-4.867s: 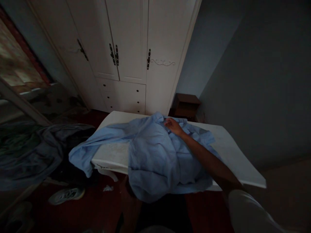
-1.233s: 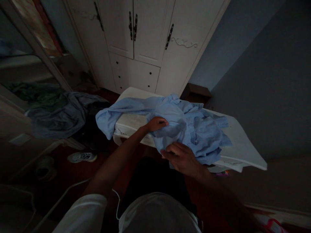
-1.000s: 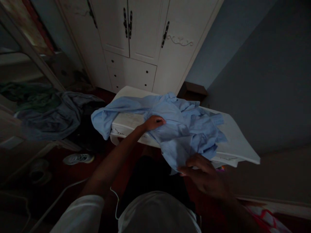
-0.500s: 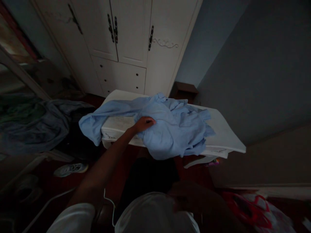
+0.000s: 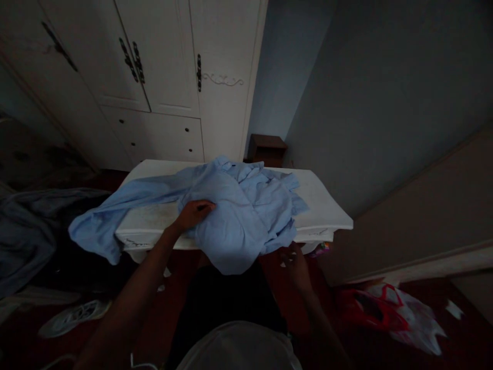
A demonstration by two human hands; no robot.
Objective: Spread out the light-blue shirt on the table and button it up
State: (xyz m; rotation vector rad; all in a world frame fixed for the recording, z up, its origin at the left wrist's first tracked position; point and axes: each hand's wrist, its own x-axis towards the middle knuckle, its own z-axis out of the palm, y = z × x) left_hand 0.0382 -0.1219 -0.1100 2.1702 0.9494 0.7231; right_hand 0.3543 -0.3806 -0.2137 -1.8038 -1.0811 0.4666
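A crumpled light blue shirt (image 5: 234, 221) lies on a white table (image 5: 321, 205), one sleeve stretched out to the left and drooping over the edge. Its lower part hangs off the front. My left hand (image 5: 196, 211) is closed on the shirt's left side, thumb and fingers pinched together at the cloth. Just below the shirt's right front corner is my right hand (image 5: 296, 263), dim in the shadow. Its fingers look apart, with nothing visible in them, and I cannot tell whether the fingertips touch the cloth.
Behind the table stands a white wardrobe (image 5: 169, 77) with dark handles. A small brown box-like unit (image 5: 267, 144) sits by the wall. Dark clothes (image 5: 34, 231) are heaped at left, above a sneaker (image 5: 75, 316). Red and white bags (image 5: 389, 308) rest on the floor at right.
My right hand has come up from near my lap to the shirt's right front corner. My left hand keeps its pinch on the shirt. The view has turned to the right.
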